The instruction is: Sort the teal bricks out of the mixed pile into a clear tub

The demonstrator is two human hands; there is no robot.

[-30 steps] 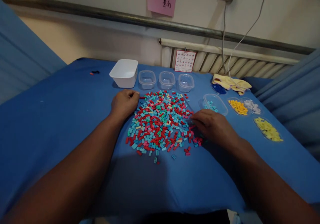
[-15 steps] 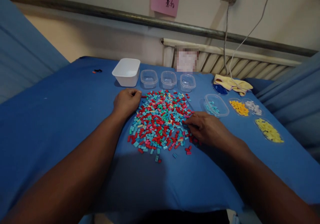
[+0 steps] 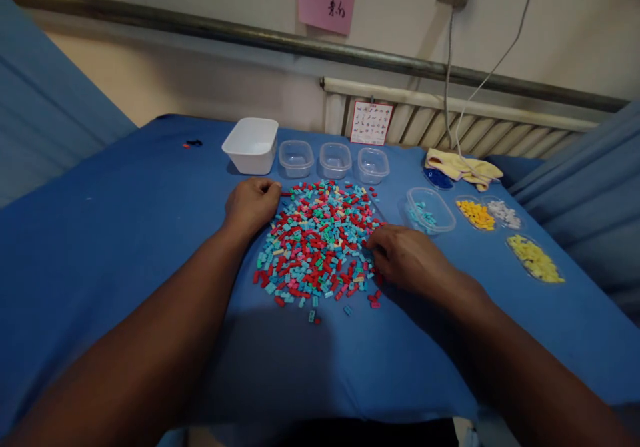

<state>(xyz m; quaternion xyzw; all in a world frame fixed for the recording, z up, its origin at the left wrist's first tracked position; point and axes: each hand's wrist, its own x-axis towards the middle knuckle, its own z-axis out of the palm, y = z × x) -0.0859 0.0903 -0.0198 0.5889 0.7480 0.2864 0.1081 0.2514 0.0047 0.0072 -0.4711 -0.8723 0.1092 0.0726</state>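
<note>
A wide pile of small building bricks [image 3: 315, 247], mostly red and light blue with some green and cream, is spread on the blue cloth [image 3: 125, 234]. My left hand [image 3: 253, 202] rests at the pile's far left edge, fingers curled in; whatever they hold, if anything, is hidden. At the right edge of the pile is my right hand [image 3: 400, 250], its fingers bent down and pinched together at the bricks. Its fingertips are partly hidden, so any brick between them cannot be made out.
Behind the pile stand a white tub [image 3: 251, 146] and three clear containers [image 3: 296, 158]. To the right, a clear container [image 3: 440, 215] holds light-blue bricks. Orange [image 3: 476, 214], white [image 3: 504, 214], yellow [image 3: 535, 258] and dark-blue bricks [image 3: 439, 178] lie in trays near a yellow cloth [image 3: 465, 167].
My right hand's fingers have drawn in slightly at the pile's right edge. The left hand stays in place. The whole view has shifted a little.
</note>
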